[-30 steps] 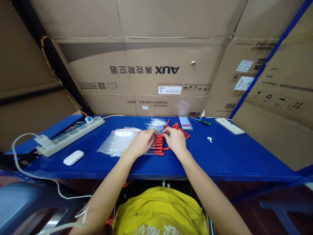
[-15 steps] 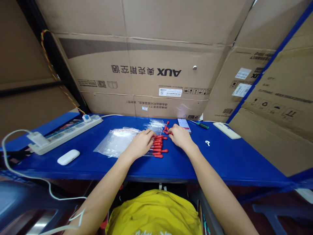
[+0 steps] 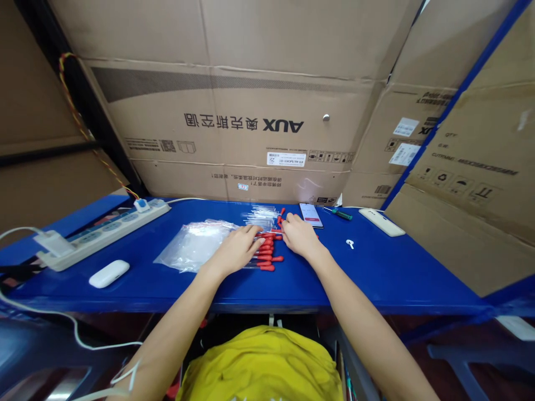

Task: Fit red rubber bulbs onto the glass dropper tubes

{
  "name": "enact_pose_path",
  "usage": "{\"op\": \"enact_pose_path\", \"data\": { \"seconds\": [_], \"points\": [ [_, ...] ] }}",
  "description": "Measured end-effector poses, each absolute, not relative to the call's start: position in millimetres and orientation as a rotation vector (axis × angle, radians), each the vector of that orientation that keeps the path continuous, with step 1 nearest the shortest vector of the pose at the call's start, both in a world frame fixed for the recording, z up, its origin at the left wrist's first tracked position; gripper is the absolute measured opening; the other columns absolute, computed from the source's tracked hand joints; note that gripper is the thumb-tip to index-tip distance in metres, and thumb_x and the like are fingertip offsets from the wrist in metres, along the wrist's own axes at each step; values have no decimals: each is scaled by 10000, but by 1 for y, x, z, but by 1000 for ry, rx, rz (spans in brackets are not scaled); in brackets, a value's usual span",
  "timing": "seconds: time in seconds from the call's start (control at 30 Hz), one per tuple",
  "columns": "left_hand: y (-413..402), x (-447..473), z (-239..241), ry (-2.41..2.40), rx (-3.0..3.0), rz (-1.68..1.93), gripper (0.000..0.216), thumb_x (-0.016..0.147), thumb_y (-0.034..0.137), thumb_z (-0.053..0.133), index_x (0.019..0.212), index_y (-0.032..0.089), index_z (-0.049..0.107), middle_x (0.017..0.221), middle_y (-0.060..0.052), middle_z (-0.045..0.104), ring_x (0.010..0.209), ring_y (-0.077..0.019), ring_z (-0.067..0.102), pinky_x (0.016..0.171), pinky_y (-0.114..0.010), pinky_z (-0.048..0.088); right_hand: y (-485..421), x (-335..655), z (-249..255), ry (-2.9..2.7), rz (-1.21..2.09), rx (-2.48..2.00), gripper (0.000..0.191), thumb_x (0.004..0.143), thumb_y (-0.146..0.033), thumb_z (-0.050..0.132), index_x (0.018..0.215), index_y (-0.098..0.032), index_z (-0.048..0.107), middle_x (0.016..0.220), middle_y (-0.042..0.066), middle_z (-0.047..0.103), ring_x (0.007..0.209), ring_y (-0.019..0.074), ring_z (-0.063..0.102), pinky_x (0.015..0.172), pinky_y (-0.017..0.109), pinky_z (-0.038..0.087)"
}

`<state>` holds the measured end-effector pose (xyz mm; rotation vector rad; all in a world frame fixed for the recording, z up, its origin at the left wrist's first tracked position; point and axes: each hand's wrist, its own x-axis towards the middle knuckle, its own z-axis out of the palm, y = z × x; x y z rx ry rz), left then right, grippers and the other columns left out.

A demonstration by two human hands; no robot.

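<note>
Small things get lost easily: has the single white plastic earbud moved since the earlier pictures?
No: the earbud keeps its place left of the cream rectangular device.

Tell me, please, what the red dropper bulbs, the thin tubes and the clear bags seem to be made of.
Red dropper bulbs: probably rubber or soft plastic, semi-gloss, judging by the smooth, evenly coloured, rounded shapes.
Thin tubes: glossy glass or clear plastic; transparency and glints fit both.
Clear bags: most likely thin plastic film, glossy, with wrinkles and reflections.
</note>
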<state>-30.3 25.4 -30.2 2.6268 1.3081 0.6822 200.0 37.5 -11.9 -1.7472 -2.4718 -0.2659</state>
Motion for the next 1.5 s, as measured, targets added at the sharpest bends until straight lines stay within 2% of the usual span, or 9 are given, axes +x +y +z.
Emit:
{"op": "enact_pose_path", "data": {
  "seconds": [0.2,0.37,0.43,0.57,0.77,0.97,1.1,1.23,1.5],
  "points": [
    [22,-28,-22,1249,2600,857,349,1107,362,468,1391,190,575,1452,-165,617,1360,-333,591,1163,-526,477,45,216,-10,-2255,-100,-1540,128,1042,-196,576,1094,-162,688,1216,142,676,1136,272,638,964,356,503],
    [17,-22,-13,1125,2611,1058,371,1100,351,506,1441,208,540,1493,-155,596,1402,-308,552,1201,-503,455,33,210,-2,-2038,239,-1181,78,1043,-262,604,1029,-207,657,935,32,724,828,192,654,810,299,503],
    [15,-20,-11,1078,2625,1095,329,1105,334,497,1404,215,562,1432,-150,639,1353,-303,583,1164,-492,478,20,201,0,-1975,356,-1060,91,1032,-301,623,1019,-223,666,900,15,730,770,178,649,765,289,510],
    [12,-18,-10,1028,2665,1009,263,1132,262,364,1174,216,620,1140,-112,714,1078,-256,677,936,-387,554,1,189,-2,-1881,484,-977,98,997,-327,673,1012,-232,691,891,10,743,746,174,663,729,286,525],
    [6,-12,-10,1084,2731,870,291,1153,348,353,1107,223,612,1066,-86,739,979,-252,708,883,-369,545,-1,201,-8,-1901,479,-1048,125,990,-339,694,1051,-233,718,905,6,765,771,171,677,767,289,524],
    [8,-16,-13,1240,2676,844,342,1128,294,358,1358,254,608,1075,-87,782,918,-260,732,872,-377,551,7,251,-12,-1817,331,-1419,214,1013,-394,659,1123,-228,737,1021,44,793,804,195,696,786,322,518],
    [10,-18,-16,1149,2609,948,265,1105,224,328,1159,217,588,1086,-105,716,964,-253,687,879,-382,545,17,285,-26,-1777,102,-1899,222,1015,-309,652,1180,-206,760,1176,122,778,1085,282,728,890,363,506],
    [4,-13,-11,1063,2527,971,184,1095,212,341,1088,220,525,1043,-89,673,948,-240,654,884,-380,529,22,292,-38,-1894,153,-2035,296,1015,-296,675,1290,-222,758,1235,148,758,1143,308,725,901,372,506],
    [-8,3,-5,1014,2480,990,285,1148,327,336,1020,228,571,1014,-73,682,945,-239,654,876,-368,497,23,292,-42,-1798,243,-2049,143,912,-311,814,1003,-222,747,1031,64,804,940,241,750,774,309,465]
  ]
}}
